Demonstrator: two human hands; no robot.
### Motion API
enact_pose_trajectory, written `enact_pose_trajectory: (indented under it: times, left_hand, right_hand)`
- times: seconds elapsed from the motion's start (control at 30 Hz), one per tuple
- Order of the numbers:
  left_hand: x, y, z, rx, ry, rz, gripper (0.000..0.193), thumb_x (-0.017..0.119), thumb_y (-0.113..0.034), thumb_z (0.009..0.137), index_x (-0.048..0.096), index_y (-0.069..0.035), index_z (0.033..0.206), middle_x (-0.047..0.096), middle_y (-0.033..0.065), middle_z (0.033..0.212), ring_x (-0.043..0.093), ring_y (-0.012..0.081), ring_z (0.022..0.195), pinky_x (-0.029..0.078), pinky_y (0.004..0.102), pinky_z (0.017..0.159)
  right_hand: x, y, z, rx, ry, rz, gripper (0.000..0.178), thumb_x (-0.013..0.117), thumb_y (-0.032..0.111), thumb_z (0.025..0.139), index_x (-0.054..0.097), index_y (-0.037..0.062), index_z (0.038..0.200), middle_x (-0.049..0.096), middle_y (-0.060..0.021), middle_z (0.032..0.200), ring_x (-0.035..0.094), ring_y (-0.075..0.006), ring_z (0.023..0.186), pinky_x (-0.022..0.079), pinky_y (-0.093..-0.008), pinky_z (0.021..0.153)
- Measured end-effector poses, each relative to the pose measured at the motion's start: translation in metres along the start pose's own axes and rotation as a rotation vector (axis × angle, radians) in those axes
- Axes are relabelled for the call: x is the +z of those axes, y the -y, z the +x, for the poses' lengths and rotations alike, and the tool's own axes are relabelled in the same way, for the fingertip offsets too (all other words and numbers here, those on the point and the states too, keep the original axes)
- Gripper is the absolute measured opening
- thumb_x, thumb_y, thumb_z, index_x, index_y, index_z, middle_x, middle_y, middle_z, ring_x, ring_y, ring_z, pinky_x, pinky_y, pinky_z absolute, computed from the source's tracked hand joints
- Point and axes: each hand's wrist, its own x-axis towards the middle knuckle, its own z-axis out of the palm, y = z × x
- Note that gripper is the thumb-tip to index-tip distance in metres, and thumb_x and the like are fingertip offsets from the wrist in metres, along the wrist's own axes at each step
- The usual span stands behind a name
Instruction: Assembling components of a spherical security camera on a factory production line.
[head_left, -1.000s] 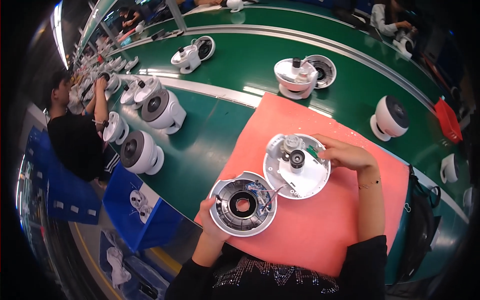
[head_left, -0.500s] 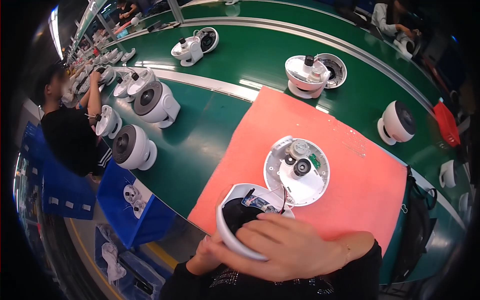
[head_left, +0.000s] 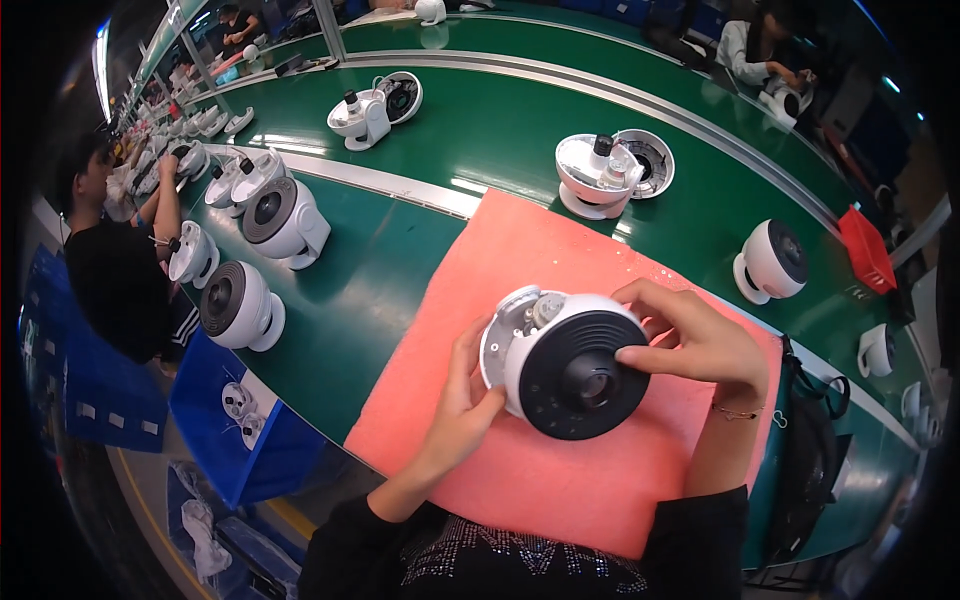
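Note:
Over the pink mat, a round white front housing with a black ringed face [head_left: 570, 405] and a domed centre is turned toward me. Behind it, mostly hidden, is a white rear shell [head_left: 494, 350] with a grey motor [head_left: 546, 310] inside. My left hand [head_left: 450, 415] is closed at the left edge, its thumb against the front housing and its fingers along the rear shell. My right hand [head_left: 700, 340] grips the front housing at its upper right, thumb on the black face, fingers over the white rim. Whether the two halves touch fully, I cannot tell.
The pink mat [head_left: 440, 330] lies on a green bench. Opened units [head_left: 605, 175] stand beyond it, and closed white-and-black units [head_left: 240, 305] to the left. A black bag [head_left: 805, 460] lies right, a red bin [head_left: 866, 250] farther off. A co-worker [head_left: 120, 265] works at left.
The front housing has gone from open side up near my body to black face toward me, up against the rear shell. My right hand has moved to its upper right, my left to its left edge.

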Motion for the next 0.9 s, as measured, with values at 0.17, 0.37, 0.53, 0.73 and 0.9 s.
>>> enact_pose_trajectory:
  times: [0.17, 0.37, 0.53, 0.73, 0.9]
  left_hand:
    - [-0.004, -0.011, -0.027, -0.239, -0.111, -0.153, 0.053, 0.042, 0.011, 0.081, 0.025, -0.007, 0.128, 0.036, 0.0149, 0.132, 0.046, 0.0192, 0.117, 0.037, 0.0315, 0.098]
    - [-0.028, -0.016, -0.042, -0.278, -0.248, 0.064, 0.019, 0.042, -0.003, 0.088, 0.048, 0.001, 0.105, 0.061, 0.0098, 0.099, 0.054, 0.0136, 0.103, 0.042, 0.0273, 0.084]
    - [-0.034, -0.041, -0.033, -0.017, 0.02, 0.645, 0.036, 0.071, -0.02, 0.074, 0.062, 0.007, 0.096, 0.067, 0.0166, 0.085, 0.067, 0.02, 0.08, 0.051, 0.0287, 0.074]
    - [-0.035, -0.061, -0.019, 0.013, 0.039, 0.832, 0.038, 0.08, -0.029, 0.064, 0.064, 0.004, 0.077, 0.065, 0.0136, 0.066, 0.066, 0.0217, 0.06, 0.053, 0.0278, 0.061]
    - [-0.036, -0.077, -0.01, -0.191, 0.136, 1.014, 0.042, 0.076, -0.039, 0.066, 0.06, -0.001, 0.06, 0.059, 0.0097, 0.052, 0.061, 0.0209, 0.049, 0.047, 0.0279, 0.05]
  right_hand:
    - [0.002, -0.01, 0.01, -0.021, 0.176, -0.029, 0.045, 0.069, 0.032, 0.079, 0.053, 0.0008, 0.107, 0.061, -0.0079, 0.073, 0.056, -0.0125, 0.061, 0.045, -0.0244, 0.058]
    - [0.022, -0.02, 0.028, -0.04, 0.222, 0.136, 0.045, 0.07, 0.028, 0.078, 0.05, -0.0005, 0.106, 0.062, -0.0083, 0.072, 0.057, -0.0098, 0.058, 0.043, -0.021, 0.053]
    - [0.032, -0.013, 0.032, -0.018, 0.241, 0.109, 0.042, 0.073, 0.018, 0.076, 0.048, -0.0012, 0.104, 0.063, -0.0065, 0.074, 0.055, -0.0048, 0.062, 0.043, -0.0194, 0.054]
    - [0.039, -0.01, 0.037, -0.052, 0.186, 0.067, 0.036, 0.071, 0.025, 0.078, 0.053, 0.0007, 0.096, 0.058, -0.0045, 0.06, 0.052, -0.0064, 0.051, 0.04, -0.019, 0.047]
    - [0.057, -0.002, 0.04, 0.036, -0.038, -0.148, 0.032, 0.059, 0.029, 0.086, 0.058, 0.0002, 0.072, 0.051, -0.0068, 0.049, 0.053, -0.0139, 0.048, 0.039, -0.0271, 0.046]
